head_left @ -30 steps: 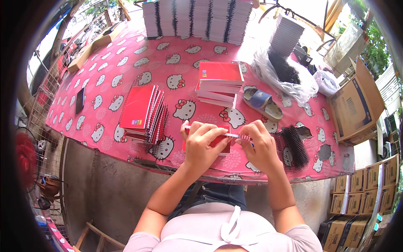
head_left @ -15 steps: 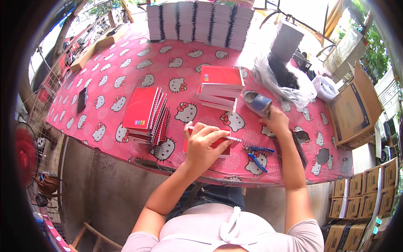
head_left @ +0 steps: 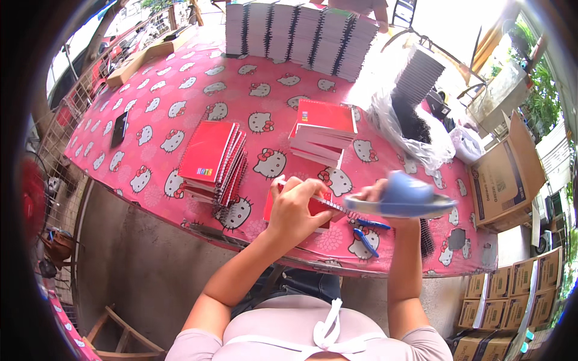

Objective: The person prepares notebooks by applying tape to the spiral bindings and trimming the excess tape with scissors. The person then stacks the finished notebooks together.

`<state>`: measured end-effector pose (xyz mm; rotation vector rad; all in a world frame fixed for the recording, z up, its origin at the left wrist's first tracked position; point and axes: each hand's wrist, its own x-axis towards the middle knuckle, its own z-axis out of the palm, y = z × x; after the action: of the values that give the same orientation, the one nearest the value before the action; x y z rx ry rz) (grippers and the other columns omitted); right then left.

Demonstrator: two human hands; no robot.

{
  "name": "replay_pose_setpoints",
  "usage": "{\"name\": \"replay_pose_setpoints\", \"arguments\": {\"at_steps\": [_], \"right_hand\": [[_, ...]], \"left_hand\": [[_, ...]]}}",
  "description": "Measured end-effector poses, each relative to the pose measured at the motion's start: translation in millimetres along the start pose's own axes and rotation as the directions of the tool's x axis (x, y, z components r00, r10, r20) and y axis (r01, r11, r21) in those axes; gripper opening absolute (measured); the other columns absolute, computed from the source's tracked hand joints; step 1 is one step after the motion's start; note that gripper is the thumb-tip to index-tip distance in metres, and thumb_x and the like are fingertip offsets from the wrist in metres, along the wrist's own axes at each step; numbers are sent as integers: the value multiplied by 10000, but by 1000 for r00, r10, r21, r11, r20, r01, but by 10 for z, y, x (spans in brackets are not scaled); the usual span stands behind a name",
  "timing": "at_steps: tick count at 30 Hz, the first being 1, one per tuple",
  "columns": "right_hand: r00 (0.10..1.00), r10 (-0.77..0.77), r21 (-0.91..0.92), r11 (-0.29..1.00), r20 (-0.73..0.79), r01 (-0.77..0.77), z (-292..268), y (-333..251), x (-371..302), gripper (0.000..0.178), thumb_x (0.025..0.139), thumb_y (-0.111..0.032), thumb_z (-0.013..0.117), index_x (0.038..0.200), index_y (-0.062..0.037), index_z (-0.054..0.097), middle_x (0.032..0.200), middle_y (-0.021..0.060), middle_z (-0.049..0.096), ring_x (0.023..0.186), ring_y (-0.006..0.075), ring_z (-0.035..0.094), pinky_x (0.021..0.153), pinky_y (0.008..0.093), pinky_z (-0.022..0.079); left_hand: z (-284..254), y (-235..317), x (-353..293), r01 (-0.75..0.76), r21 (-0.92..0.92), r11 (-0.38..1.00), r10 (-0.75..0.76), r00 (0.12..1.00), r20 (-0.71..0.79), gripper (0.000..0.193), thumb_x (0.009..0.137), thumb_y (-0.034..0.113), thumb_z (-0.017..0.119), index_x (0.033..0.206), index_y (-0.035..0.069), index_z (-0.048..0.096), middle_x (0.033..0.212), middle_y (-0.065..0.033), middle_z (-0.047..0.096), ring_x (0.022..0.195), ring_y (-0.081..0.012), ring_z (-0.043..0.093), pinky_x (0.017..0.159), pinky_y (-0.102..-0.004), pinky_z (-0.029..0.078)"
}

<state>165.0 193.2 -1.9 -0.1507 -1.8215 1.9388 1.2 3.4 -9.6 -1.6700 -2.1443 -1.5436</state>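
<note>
My left hand (head_left: 295, 207) is closed on a small red notebook (head_left: 274, 195) near the table's front edge, its thumb and fingers along the spine. A dark spiral coil (head_left: 335, 206) runs out of that notebook to the right. In my right hand (head_left: 376, 191) is a blue slipper (head_left: 410, 191), gripped by one end and lifted above the table beside the coil, blurred by motion. Below it lie blue-handled cutters (head_left: 366, 242) and another blue tool (head_left: 374, 224). More red notebooks (head_left: 208, 150) with coils are stacked to the left; a red-covered stack (head_left: 325, 117) without visible coils stands farther back.
Dark coils (head_left: 427, 237) lie right of my forearm. A plastic bag (head_left: 436, 153) of black coils and a cardboard box (head_left: 509, 174) are at the right. Tall rows of bound books (head_left: 298, 36) stand at the back. A phone (head_left: 119, 129) lies left. A person (head_left: 361, 6) is behind the books.
My right hand has raised the slipper off the table and brought it left and nearer, toward the notebook's coil. My left hand stays on the notebook, its fingers slightly shifted.
</note>
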Motion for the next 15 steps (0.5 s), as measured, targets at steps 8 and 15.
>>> {"name": "replay_pose_setpoints", "arguments": {"at_steps": [8, 15], "right_hand": [[999, 39, -472, 881, -1, -35, 156, 104, 196, 284, 712, 34, 701, 975, -14, 604, 790, 33, 636, 730, 95, 582, 656, 259, 485], [1000, -16, -733, 679, 25, 29, 364, 83, 448, 403, 692, 26, 722, 1077, -10, 609, 868, 46, 662, 799, 92, 599, 701, 270, 508]], "left_hand": [[-173, -78, -90, 20, -34, 999, -25, 989, -149, 409, 665, 115, 844, 1013, 64, 636, 1116, -116, 602, 1006, -280, 604, 881, -370, 484], [-192, -243, -190, 252, -624, 740, -390, 916, -94, 368, 783, 6, 769, 1125, 1, 632, 1042, -41, 664, 892, -71, 603, 782, -225, 488]]}}
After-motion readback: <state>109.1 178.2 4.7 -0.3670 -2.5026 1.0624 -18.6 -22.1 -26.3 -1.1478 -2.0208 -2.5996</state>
